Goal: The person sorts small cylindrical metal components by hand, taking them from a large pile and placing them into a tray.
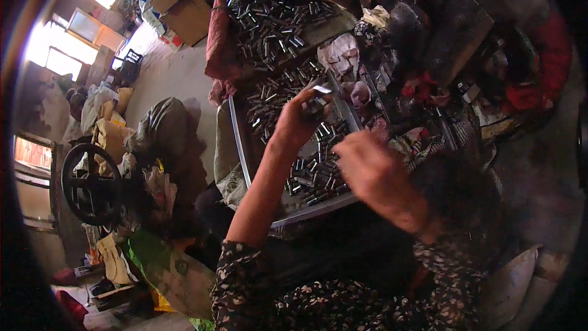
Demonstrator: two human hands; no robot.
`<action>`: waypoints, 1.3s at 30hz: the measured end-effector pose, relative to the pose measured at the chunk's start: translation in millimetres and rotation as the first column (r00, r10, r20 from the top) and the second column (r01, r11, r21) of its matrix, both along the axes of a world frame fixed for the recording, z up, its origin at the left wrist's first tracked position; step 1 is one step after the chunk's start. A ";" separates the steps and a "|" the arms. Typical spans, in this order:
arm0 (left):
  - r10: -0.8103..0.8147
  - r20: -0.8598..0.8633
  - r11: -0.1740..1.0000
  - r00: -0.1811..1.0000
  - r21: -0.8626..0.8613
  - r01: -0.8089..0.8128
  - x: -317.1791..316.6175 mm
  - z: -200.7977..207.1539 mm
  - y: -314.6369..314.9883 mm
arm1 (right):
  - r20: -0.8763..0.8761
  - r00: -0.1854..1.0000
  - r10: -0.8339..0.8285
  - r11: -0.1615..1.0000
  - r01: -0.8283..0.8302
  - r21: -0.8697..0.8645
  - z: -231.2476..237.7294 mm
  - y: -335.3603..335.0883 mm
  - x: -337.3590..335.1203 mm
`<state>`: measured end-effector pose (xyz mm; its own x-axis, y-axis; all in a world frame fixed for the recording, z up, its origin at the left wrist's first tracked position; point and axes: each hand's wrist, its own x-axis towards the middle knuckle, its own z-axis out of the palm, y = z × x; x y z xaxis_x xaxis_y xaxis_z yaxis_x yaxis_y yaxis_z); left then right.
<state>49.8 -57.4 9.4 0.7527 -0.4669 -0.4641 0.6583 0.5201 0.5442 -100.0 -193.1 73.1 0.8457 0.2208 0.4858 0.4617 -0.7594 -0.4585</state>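
My left hand (pixel 300 115) is raised over a metal-rimmed tray (pixel 306 213), its fingers closed around small metal pieces; one bright, shiny metal piece (pixel 323 89) shows at the fingertips. To its right my right hand (pixel 375 171) is curled closed and smeared by motion. Whatever its fingers grip is hidden. A flat grey metal bar (pixel 346 109) runs between the hands, its near end meeting the right hand's knuckles; whether the hand holds it I cannot tell. Many short metal cylinders (pixel 315 171) lie loose in the tray beneath both hands.
A larger heap of metal cylinders (pixel 269 12) lies beyond, edged by a reddish cloth roll (pixel 220 37). Rags (pixel 340 55) and dark, grimy metal parts crowd the right. Leftward stand a black handwheel (pixel 92 184), stuffed sacks (pixel 162 132) and cardboard boxes (pixel 187 15).
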 end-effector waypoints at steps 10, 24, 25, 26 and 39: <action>0.093 0.057 0.991 0.994 0.095 -0.099 -65.0 -4.0 125.1 | -0.290 0.936 0.201 0.975 -0.220 -0.032 -107.8 78.2 18.7; -0.488 0.314 0.662 0.814 0.741 0.111 -98.1 15.7 100.2 | -0.753 0.501 0.428 0.838 0.093 0.538 -73.4 45.9 20.6; -0.495 0.285 0.660 0.821 0.738 0.141 -97.9 17.2 98.9 | -0.752 0.502 0.427 0.838 0.095 0.538 -80.9 44.9 19.7; -0.497 0.286 0.659 0.820 0.738 0.142 -97.7 16.8 98.4 | -0.681 0.588 0.438 0.803 0.086 0.590 -94.9 44.5 18.3; -0.438 0.269 0.687 0.858 0.716 0.126 -103.0 13.5 94.0 | -0.527 0.779 0.341 0.802 0.052 0.595 -93.1 45.7 12.3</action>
